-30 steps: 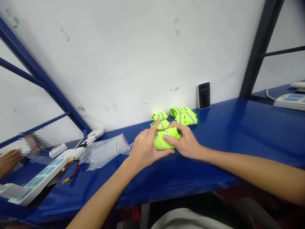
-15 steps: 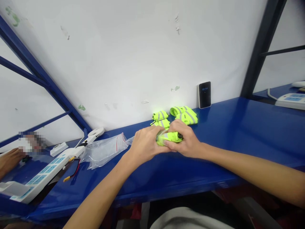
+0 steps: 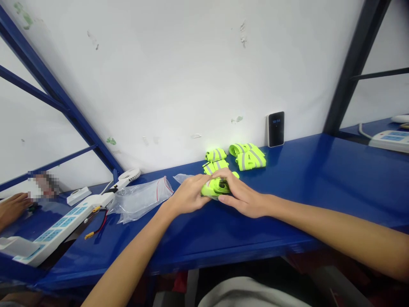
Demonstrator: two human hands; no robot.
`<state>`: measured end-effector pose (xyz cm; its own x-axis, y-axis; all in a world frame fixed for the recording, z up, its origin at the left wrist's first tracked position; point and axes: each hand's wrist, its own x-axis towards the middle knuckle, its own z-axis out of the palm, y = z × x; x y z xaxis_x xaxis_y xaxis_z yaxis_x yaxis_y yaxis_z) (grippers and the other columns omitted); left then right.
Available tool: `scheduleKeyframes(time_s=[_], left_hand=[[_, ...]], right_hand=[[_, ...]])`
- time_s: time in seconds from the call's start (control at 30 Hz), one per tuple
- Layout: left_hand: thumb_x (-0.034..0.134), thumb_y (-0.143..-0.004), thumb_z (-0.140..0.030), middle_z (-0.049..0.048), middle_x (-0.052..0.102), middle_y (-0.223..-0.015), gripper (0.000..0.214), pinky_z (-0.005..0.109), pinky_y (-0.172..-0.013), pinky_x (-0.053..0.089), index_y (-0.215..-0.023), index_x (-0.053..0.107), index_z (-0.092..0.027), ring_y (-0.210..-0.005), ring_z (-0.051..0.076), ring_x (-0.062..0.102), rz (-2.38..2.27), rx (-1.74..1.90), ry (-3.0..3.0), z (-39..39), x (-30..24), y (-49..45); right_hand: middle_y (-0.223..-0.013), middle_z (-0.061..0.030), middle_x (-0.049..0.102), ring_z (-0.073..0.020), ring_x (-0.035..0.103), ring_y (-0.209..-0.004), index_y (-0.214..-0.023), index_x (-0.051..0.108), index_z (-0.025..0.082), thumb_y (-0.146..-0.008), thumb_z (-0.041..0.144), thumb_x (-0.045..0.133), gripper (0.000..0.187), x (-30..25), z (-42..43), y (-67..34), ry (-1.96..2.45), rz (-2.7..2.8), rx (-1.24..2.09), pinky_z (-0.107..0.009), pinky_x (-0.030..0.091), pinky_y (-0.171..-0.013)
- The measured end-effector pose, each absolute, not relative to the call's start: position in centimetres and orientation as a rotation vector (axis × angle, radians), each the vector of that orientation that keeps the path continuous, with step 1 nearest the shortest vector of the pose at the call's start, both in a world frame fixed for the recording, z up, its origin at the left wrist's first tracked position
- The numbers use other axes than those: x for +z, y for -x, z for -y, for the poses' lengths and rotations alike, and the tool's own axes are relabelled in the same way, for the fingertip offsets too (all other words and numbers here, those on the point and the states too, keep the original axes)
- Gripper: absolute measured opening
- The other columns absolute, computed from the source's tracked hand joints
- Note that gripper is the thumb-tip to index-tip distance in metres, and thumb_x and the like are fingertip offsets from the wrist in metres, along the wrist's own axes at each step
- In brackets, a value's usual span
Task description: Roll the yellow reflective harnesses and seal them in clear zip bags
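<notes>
The neon-yellow reflective strap roll (image 3: 217,188) is gripped at the middle of the blue counter (image 3: 287,192), its centre partly hidden by fingers. The left hand (image 3: 188,194) is curled against its left side; the right hand (image 3: 244,196) is closed over its top and right side. Contact with the counter cannot be told.

Four more strap bundles (image 3: 246,155) are placed just behind, in two pairs, against the white wall (image 3: 179,76). A clear plastic bag (image 3: 140,200) lies to the left, one corner running behind the left hand. Further left are one white fan (image 3: 128,175) and a power strip (image 3: 60,230) with a red-and-black wire (image 3: 97,226). A second power strip (image 3: 391,140) is seen far right, with one black display unit (image 3: 276,129) by the wall. A co-worker's hand (image 3: 11,208) is seen at far left.

The counter's front edge is close below the hands; open counter is left to the right.
</notes>
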<state>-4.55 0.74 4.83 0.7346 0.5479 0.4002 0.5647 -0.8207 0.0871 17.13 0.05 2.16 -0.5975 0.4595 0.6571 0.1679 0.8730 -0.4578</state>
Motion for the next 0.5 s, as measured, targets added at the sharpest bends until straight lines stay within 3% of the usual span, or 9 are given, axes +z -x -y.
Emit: scheduleKeyframes(time_s=[0.07,0.17,0.4,0.5], left_hand=[[0.053,-0.081,-0.015,0.0085,0.065,-0.105,0.032,0.037,-0.083,0.048,-0.113,0.053,-0.019,-0.096,0.024,0.061,0.858,-0.749,2.884,-1.7,3.8,5.5],[0.050,-0.080,-0.011,0.0109,0.064,-0.117,0.043,0.042,-0.095,0.046,-0.122,0.050,-0.018,-0.111,0.025,0.058,0.700,-0.854,2.805,-2.6,2.4,6.4],[0.051,-0.080,-0.011,0.0133,0.064,-0.118,0.042,0.046,-0.094,0.048,-0.122,0.054,-0.018,-0.111,0.026,0.059,0.576,-0.827,2.660,-2.4,1.0,7.4],[0.055,-0.082,-0.015,0.0141,0.065,-0.116,0.035,0.045,-0.094,0.049,-0.118,0.056,-0.017,-0.109,0.025,0.060,0.574,-0.835,2.693,-2.1,0.5,7.2]], right_hand=[[-0.123,-0.0118,0.049,-0.0239,0.050,-0.112,-0.125,0.036,0.021,-0.089,0.022,0.053,0.040,2.3,-0.4,-17.4,0.453,2.254,0.514,-0.043,0.042,-0.096],[-0.120,-0.0093,0.055,-0.0229,0.055,-0.110,-0.112,0.045,0.022,-0.083,0.014,0.058,0.033,2.7,-0.8,-17.6,0.489,2.235,0.590,-0.041,0.045,-0.095],[-0.115,-0.0101,0.063,-0.0242,0.058,-0.113,-0.095,0.058,0.021,-0.084,0.019,0.063,0.012,2.9,-1.0,-17.5,0.469,2.388,0.473,-0.041,0.046,-0.095],[-0.115,-0.0123,0.063,-0.0244,0.060,-0.111,-0.092,0.057,0.020,-0.083,0.018,0.064,0.011,2.3,-0.9,-17.3,0.467,2.408,0.446,-0.040,0.049,-0.091]])
